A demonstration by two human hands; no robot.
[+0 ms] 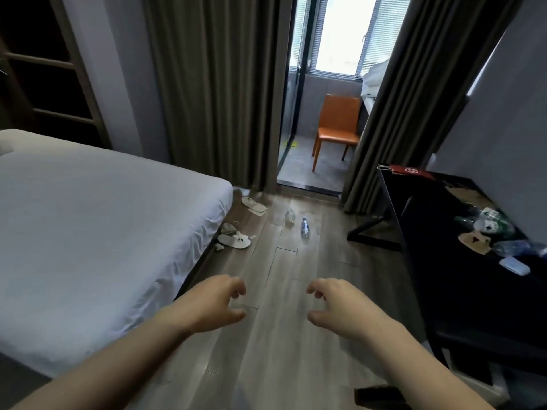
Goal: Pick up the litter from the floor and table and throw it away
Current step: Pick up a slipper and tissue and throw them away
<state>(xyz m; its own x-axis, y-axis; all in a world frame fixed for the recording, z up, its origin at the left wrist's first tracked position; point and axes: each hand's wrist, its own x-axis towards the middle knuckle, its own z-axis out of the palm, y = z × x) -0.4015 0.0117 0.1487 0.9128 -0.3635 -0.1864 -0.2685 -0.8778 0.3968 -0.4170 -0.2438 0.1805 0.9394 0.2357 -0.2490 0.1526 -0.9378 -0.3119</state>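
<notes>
Between bed (103, 217) and table (432, 232), left hand (216, 303) and right hand (340, 306) hover over the floor (281, 350), each grip slack and empty; ahead lies a plastic bottle (305, 227), likely light, slick, crushable, best taken round its middle.

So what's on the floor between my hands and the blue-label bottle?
Nothing: in the head view, only bare wooden floor lies between the left hand, the right hand and the blue-label bottle.
</notes>
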